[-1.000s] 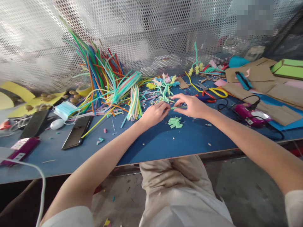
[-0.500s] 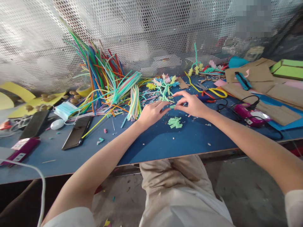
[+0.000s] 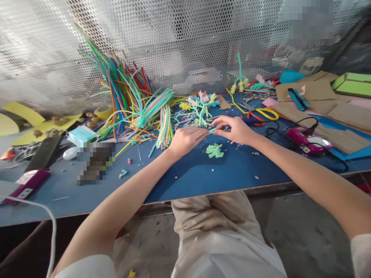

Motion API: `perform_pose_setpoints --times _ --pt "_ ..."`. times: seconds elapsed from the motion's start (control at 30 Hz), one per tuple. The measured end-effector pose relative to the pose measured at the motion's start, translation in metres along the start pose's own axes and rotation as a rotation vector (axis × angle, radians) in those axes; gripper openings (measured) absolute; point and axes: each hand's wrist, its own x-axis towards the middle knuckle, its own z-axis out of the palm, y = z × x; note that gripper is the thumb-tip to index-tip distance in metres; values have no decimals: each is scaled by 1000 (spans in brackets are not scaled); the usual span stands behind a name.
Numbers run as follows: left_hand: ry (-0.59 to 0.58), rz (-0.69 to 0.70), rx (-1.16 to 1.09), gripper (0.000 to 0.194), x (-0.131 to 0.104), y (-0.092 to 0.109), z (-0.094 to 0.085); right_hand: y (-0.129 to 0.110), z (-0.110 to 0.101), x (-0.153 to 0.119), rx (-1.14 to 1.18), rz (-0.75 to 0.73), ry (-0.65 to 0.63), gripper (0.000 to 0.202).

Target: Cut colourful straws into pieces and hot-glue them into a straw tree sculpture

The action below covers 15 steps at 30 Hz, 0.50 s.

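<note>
My left hand [image 3: 187, 141] is closed, its fingertips together at the left end of a small light green piece [image 3: 211, 131]. Thumb and fingers of my right hand [image 3: 231, 129] pinch the same piece from the right. Just below both hands, a small pile of light green cut pieces [image 3: 215, 150] lies on the blue tabletop [image 3: 185, 181]. Behind the hands stands a fuzzy branching stem [image 3: 201, 112] with pink, yellow and blue tufts. Left of it lies a bundle of pastel fuzzy stems [image 3: 164, 129].
Many colored stems [image 3: 116, 88] stand against the perforated metal panel [image 3: 191, 46]. To the right are yellow-handled scissors [image 3: 268, 113], a purple device [image 3: 309, 141] with a black cable, and brown cardboard [image 3: 307, 90]. A white mouse [image 3: 70, 153] sits at left.
The fingers of my left hand have straightened and drawn together toward the piece. My right hand has shifted slightly, its fingertips closer together. The pile stays where it was.
</note>
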Motion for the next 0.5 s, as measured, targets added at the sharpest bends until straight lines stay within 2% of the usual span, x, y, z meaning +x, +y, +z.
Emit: perform_pose_setpoints --times 0.2,0.5 --pt "-16 -8 8 19 1 1 -1 1 3 -1 33 26 0 32" --pt "-34 -68 -6 23 -3 -1 6 -3 3 1 13 -22 32 25"
